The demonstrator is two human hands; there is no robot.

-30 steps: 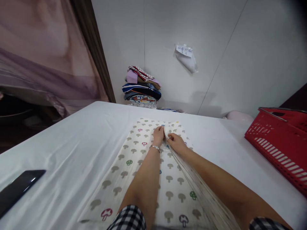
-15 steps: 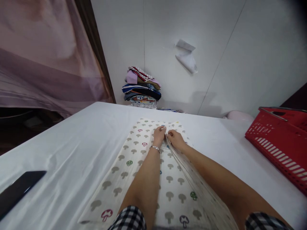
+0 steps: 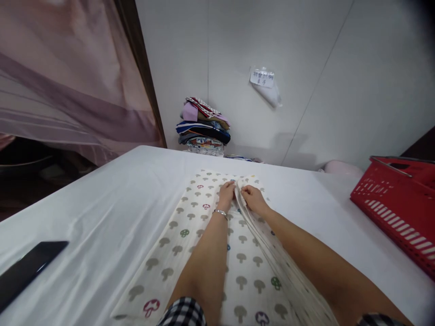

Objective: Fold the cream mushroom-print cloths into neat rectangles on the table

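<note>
A cream cloth (image 3: 163, 253) printed with grey, red and green mushrooms lies lengthwise on the white-covered table. Its left part is flat, while the right part rises in loose folded layers that run toward me. My left hand (image 3: 226, 194), with a bracelet at the wrist, has its fingers closed on the cloth near the far end. Just to its right, my right hand (image 3: 253, 198) pinches the lifted edge of the folded layers. A narrow gap shows between the two hands. The fingertips are partly hidden by the fabric.
A dark phone-like slab (image 3: 30, 269) lies at the left on the white tablecloth (image 3: 102, 208). A red plastic basket (image 3: 397, 208) stands at the right. Folded clothes (image 3: 204, 124) are piled beyond the far edge, by a wall with a paper note (image 3: 262, 78). A curtain (image 3: 78, 68) hangs at left.
My right hand has moved slightly right with the cloth's edge, widening the gap from my left hand. The paper on the wall has swung down, showing handwriting. The view has shifted a little.
</note>
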